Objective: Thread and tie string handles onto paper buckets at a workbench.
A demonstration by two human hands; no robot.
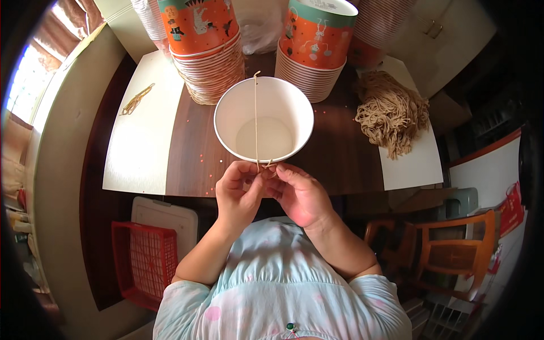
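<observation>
Now, in the head view, it all centres on the round white paper bucket, mouth toward us above the dark brown wood-grained tabletop. Look at the thin tan cord: it spans that mouth, long axis running from the bucket's far rim straight toward the body, a little left of its middle. And the near end? Right at the bucket's near rim, in among the fingers! The left hand is nearer the cord's line, thumb and fingers pinched shut on it; the right hand is just beside, right of that line, thumb and fingertips closed on a crossing loop. Which finger has which strand, I can't tell. Beyond the bucket, an orange-and-green paper bucket stack stands to the left; well right of it, a tangled tan string heap.
</observation>
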